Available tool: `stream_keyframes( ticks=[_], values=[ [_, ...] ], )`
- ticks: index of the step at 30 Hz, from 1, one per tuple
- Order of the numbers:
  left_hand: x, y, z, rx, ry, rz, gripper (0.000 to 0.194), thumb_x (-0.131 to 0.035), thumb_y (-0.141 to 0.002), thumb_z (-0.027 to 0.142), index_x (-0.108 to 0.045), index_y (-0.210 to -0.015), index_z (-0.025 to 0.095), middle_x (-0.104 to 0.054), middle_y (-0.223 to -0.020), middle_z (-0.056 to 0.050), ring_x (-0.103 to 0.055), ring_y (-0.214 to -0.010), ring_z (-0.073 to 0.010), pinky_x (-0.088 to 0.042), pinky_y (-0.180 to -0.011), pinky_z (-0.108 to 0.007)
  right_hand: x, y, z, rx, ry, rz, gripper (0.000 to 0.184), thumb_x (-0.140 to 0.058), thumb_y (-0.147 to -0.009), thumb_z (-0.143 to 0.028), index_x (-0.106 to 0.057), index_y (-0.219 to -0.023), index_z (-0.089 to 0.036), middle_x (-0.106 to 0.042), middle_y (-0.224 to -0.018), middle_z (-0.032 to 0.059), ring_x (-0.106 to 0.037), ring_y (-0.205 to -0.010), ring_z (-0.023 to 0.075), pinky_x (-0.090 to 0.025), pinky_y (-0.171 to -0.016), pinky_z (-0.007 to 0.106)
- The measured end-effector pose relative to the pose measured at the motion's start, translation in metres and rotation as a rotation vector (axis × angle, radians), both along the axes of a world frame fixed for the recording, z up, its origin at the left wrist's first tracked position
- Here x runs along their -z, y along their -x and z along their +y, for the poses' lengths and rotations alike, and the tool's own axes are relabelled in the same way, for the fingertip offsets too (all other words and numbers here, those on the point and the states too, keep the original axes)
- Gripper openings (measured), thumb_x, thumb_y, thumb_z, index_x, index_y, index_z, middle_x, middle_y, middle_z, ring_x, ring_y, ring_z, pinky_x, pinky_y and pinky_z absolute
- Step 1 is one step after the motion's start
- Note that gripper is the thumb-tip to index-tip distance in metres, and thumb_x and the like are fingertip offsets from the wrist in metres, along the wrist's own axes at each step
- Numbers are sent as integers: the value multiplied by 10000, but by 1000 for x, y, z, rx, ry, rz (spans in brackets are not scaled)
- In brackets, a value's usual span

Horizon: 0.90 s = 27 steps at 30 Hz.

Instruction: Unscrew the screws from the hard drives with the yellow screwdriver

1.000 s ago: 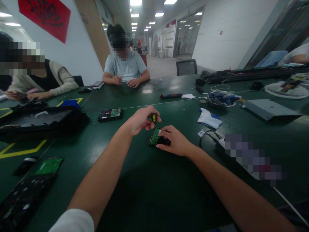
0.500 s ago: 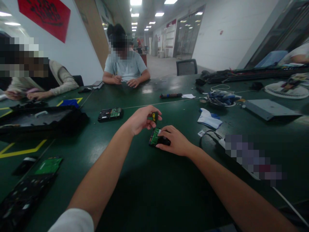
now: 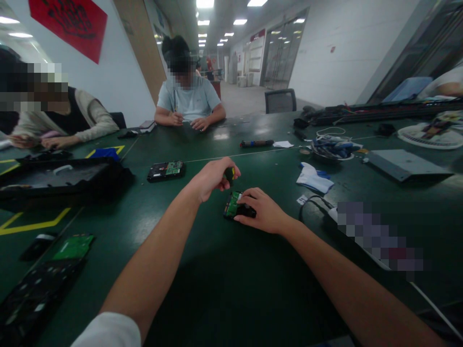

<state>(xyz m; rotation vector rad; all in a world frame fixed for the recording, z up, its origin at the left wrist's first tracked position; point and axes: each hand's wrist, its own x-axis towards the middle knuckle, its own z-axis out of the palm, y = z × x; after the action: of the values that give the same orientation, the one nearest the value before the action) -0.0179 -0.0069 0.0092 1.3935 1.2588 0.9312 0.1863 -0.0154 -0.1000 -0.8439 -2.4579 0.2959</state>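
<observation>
My left hand is closed around the black-and-yellow handle of what looks like a screwdriver, held just above and beyond a small hard drive. The tool's tip cannot be made out. The drive lies on the dark green table with its green circuit board facing up. Bent over the drive's right side, my right hand grips it with thumb and fingers, and hides part of the board.
Another hard drive lies to the left. White-and-blue gloves, a power strip cable and a grey metal box are on the right. A black tray stands at left. Two people sit across the table.
The screwdriver handle has turned and tilted within my left hand, whose fingers have shifted slightly. My right hand and the hard drive have stayed in place.
</observation>
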Motion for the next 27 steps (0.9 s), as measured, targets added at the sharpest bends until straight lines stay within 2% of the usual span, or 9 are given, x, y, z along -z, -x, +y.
stream_keyframes(
  ticks=[5,7,12,16,20,23,27],
  values=[
    [3,-4,1,11,-72,85,465,-509,-993,526,-673,-753,163,-660,-791,-56,-476,-496,-84,-318,-473,-249,0,0,0,-3,-5,1,415,-752,-916,-519,-715,-1184,-205,-643,-1225,154,-587,-1156,331,-539,-973,527],
    [3,-6,1,2,-89,85,448,-521,-1005,538,-652,-795,165,-691,-812,-65,-486,-508,-84,-328,-481,-242,1,0,0,-6,-11,9,402,-755,-914,-516,-716,-1183,-219,-646,-1220,146,-588,-1157,330,-536,-976,530],
    [2,-7,-1,-31,-126,122,285,-580,-1000,426,-566,-846,186,-721,-840,-51,-509,-540,-93,-376,-530,-238,3,0,1,-10,-24,25,401,-757,-912,-516,-717,-1184,-224,-650,-1216,142,-591,-1146,327,-538,-973,531],
    [2,-5,-1,-28,-339,305,272,-560,-990,387,-643,-821,189,-617,-742,-8,-537,-643,-140,-398,-607,-251,2,0,1,-5,-29,14,402,-754,-915,-519,-719,-1183,-221,-644,-1217,144,-593,-1152,328,-539,-981,525],
    [0,-3,-1,-129,-514,554,215,-531,-992,296,-662,-852,198,-645,-777,-35,-579,-753,-195,-407,-709,-285,2,1,1,-11,-32,15,415,-757,-913,-514,-721,-1178,-198,-644,-1209,158,-594,-1145,333,-539,-973,529],
    [-3,-2,-4,-148,-526,625,200,-506,-986,231,-671,-878,200,-676,-807,-60,-603,-767,-217,-415,-748,-305,2,1,1,-15,-32,24,414,-758,-912,-518,-720,-1175,-201,-647,-1208,158,-593,-1147,335,-539,-968,533],
    [-6,-4,-9,-78,-558,676,223,-492,-968,172,-691,-871,204,-680,-817,-72,-628,-808,-235,-438,-783,-314,1,1,0,-3,-29,13,412,-761,-911,-519,-722,-1166,-197,-650,-1209,152,-590,-1153,331,-537,-979,524]
  ],
)
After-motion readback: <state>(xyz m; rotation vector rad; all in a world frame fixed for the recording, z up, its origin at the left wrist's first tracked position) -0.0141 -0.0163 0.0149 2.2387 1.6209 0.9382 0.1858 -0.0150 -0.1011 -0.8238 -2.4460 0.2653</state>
